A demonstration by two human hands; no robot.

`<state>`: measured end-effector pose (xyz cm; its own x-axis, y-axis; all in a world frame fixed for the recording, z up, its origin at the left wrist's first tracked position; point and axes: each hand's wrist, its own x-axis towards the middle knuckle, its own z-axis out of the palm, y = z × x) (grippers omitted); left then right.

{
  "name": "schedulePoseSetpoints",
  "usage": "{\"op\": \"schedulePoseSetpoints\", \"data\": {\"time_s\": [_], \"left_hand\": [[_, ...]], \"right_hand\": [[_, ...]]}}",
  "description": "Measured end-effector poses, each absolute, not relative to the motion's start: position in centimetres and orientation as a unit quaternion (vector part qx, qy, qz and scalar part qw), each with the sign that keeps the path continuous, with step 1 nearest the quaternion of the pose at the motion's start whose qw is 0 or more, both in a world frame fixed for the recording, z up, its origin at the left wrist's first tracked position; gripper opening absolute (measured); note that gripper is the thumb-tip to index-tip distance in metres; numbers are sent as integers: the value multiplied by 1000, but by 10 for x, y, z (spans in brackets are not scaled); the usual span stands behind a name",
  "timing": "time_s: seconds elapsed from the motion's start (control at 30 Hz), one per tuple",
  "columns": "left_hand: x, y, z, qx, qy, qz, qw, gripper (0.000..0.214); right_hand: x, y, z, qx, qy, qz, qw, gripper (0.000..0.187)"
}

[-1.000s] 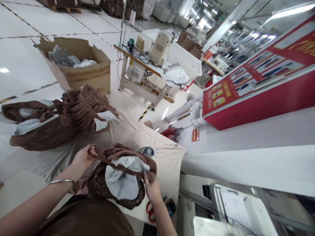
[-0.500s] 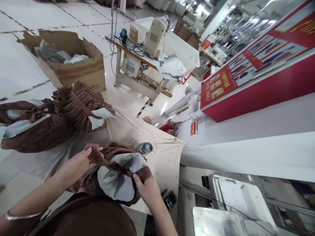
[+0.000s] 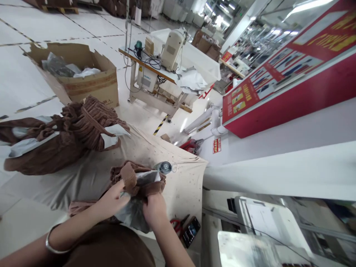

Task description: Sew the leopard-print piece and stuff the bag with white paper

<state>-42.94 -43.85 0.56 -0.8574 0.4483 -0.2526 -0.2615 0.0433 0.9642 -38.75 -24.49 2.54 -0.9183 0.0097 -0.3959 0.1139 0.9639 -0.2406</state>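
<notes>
Brown plush cloth (image 3: 151, 190) with a pale grey lining (image 3: 133, 213) lies bunched in front of me at the table's near edge. My left hand (image 3: 118, 196) is closed at the left of its opening, where a brown band folds up over the fingers. On the other side, my right hand (image 3: 154, 209) grips the brown edge, its fingertips partly hidden in the cloth. Just beyond the cloth is a bottle (image 3: 166, 167) with a dark lid and a loop. Red-handled scissors (image 3: 175, 224) and a phone (image 3: 191, 231) lie right of my right forearm.
A cloth-covered table (image 3: 183, 185) carries a tied bundle of brown pieces (image 3: 94, 118) on the left. Past it stand a cardboard box (image 3: 91, 87) of plastic bags and a sewing machine (image 3: 172, 48). A white wall with a red board (image 3: 258, 107) borders the right side.
My left hand has moved right and down, closer to my right hand. The opening has narrowed and the cloth is folded differently. My right hand has shifted left, and the scissors now show.
</notes>
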Motion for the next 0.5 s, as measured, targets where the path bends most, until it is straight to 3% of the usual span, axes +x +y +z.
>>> {"op": "schedulePoseSetpoints", "data": {"time_s": [0.17,0.33,0.5], "left_hand": [[-420,-446,-23,157,840,474,211,28],[-425,-437,-36,225,901,330,167,31],[-435,-436,-44,239,917,286,146,31]], "right_hand": [[-378,-237,19,15,974,-167,150,44],[-372,-230,14,8,974,-195,111,37],[-363,-229,15,13,970,-227,87,40]]}}
